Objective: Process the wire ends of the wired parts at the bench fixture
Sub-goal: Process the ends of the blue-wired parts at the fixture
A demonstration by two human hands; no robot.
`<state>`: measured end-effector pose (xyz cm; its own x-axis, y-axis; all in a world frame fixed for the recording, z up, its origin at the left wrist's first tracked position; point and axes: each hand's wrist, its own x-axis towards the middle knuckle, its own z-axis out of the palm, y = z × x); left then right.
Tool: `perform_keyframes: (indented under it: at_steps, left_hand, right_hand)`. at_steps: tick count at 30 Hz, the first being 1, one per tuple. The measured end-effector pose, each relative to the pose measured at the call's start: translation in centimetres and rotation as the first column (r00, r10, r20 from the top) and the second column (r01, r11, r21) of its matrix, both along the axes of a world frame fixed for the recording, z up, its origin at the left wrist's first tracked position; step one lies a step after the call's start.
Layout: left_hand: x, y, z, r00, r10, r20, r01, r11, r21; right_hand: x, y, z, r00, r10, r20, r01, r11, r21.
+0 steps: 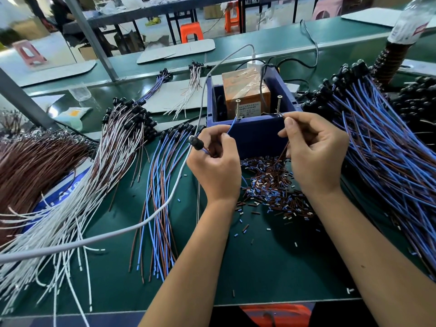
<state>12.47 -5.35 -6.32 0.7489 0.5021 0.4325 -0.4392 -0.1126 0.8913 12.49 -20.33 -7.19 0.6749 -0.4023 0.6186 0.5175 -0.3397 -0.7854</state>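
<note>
Wires of one black-capped part span our hands at the blue bin fixture: left hand pinches blue wire, right hand pinches brown wire. Light, limp leads; we judge gripping near the ends best.

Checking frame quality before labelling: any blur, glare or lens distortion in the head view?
Head view: strong wide-angle bend at the edges, bench lines curve; background stools soft; bottle top right smeared; glare on the tape over the orange block; both hands, left and right, and the blue box are sharp, evenly lit.
</note>
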Motion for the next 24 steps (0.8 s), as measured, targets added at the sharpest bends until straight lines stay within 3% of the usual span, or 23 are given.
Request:
perform_keyframes:
  at_steps: [9,24]
  left_hand:
    - [-0.09,-0.06,0.08,1.0,0.019,0.015,-0.019,1.0,-0.017]
    - [0.21,-0.07,-0.4,0.998,-0.07,0.002,0.07,0.997,-0.025]
  right_hand:
    - [0.29,0.19,0.13,0.994,-0.108,0.003,0.108,0.993,0.039]
    - [-0.15,0.73,0.29,0.998,-0.068,-0.015,0.068,0.997,-0.026]
